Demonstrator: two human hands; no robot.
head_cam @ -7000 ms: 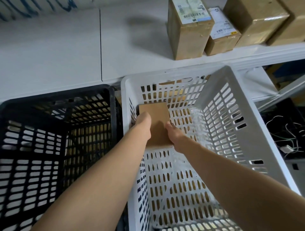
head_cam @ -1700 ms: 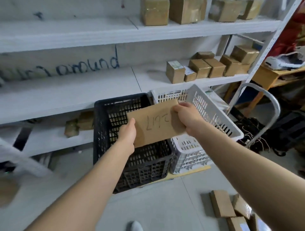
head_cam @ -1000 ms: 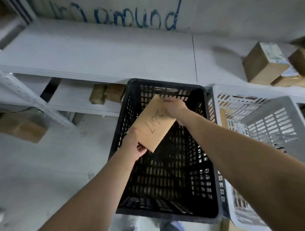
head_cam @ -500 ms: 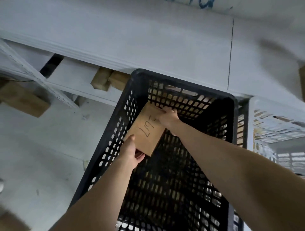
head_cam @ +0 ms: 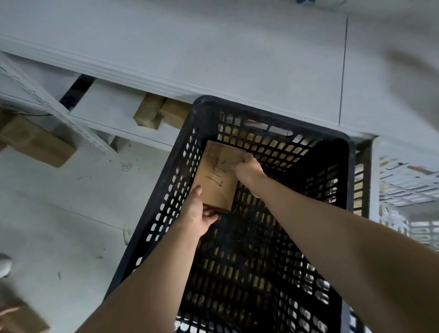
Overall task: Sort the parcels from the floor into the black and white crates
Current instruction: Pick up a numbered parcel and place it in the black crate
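2 hands, left [head_cam: 199, 215] and right [head_cam: 247, 169], grip 1 parcel [head_cam: 217, 179] inside black crate [head_cam: 347, 166]

parcel [head_cam: 217, 176]: flat brown (handwritten), tilted | inside black crate [head_cam: 351, 180] | white crate [head_cam: 375, 180] adjacent

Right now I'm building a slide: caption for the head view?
Left hand and right hand hold a marked brown parcel inside the black crate.

Written markings found: one. Black handwritten characters run along the top face of the brown parcel [head_cam: 217, 177] and read roughly "Lipz"; the last characters are uncertain. Blue strokes [head_cam: 305, 1] at the very top of the view are cut off and unreadable.
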